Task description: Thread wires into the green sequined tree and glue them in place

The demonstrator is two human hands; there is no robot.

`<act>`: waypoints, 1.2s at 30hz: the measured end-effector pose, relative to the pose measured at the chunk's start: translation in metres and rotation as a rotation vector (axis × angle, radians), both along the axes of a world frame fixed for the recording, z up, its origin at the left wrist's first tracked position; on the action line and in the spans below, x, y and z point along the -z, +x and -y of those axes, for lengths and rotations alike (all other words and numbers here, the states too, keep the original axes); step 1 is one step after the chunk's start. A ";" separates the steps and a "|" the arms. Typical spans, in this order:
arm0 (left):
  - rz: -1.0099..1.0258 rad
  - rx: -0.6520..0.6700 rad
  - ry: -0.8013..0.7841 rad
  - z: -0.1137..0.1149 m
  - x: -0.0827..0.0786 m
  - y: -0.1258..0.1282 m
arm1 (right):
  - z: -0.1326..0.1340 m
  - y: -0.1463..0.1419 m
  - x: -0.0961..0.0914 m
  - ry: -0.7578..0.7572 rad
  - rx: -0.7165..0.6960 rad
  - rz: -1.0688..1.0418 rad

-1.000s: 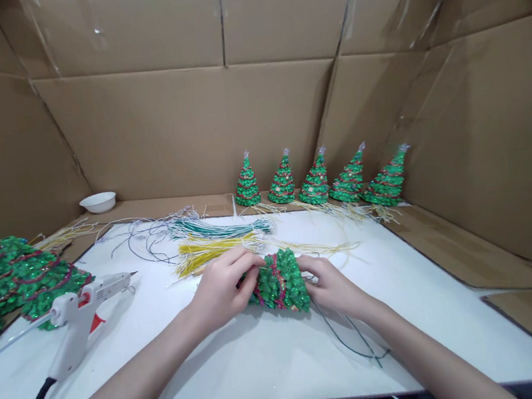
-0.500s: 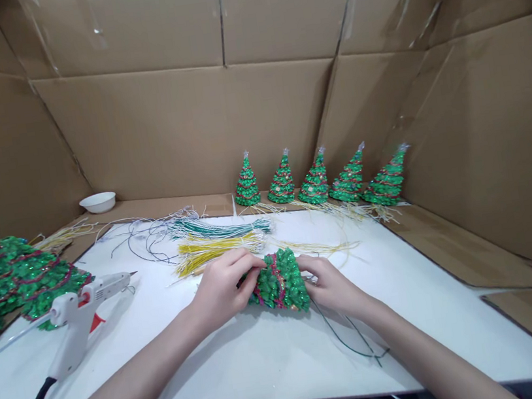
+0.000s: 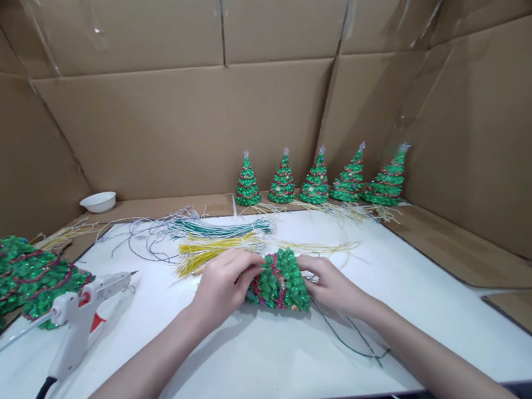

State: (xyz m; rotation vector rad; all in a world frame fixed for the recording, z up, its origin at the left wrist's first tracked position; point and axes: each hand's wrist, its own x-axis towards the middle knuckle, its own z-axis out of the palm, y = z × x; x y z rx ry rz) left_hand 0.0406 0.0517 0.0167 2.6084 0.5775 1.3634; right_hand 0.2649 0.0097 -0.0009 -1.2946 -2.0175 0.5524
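Observation:
A small green sequinned Christmas tree [image 3: 280, 283] with red trim lies on its side on the white table [image 3: 268, 357]. My left hand [image 3: 224, 288] is closed around its narrow left end, fingers curled over the top. My right hand [image 3: 330, 283] holds the wide base end, fingers pressed against it. A thin green wire [image 3: 350, 339] trails from the base toward me, under my right wrist.
A white hot glue gun [image 3: 81, 311] lies at the left with its cord off the front edge. Bundles of yellow and green wires [image 3: 217, 239] lie behind my hands. Several finished trees [image 3: 316, 182] stand along the cardboard back wall; more trees [image 3: 5, 282] are piled at left, near a white bowl [image 3: 98, 202].
My left fingers have shifted slightly on the tree's narrow end and the tree has rolled a little. Nothing else has moved.

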 end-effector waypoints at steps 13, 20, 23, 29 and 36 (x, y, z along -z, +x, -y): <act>0.015 0.021 0.010 0.001 -0.002 0.001 | 0.000 0.000 0.000 0.026 0.011 0.017; 0.027 0.031 0.024 0.001 -0.002 0.001 | 0.000 -0.001 -0.001 0.015 0.005 -0.005; 0.027 0.019 0.021 0.001 -0.001 0.001 | 0.000 -0.001 0.000 0.003 0.002 -0.012; 0.019 0.009 0.017 0.000 0.001 0.002 | 0.000 -0.002 -0.002 -0.018 -0.005 -0.042; -0.011 0.018 -0.016 0.002 0.000 0.002 | 0.001 -0.002 -0.004 -0.022 0.013 -0.070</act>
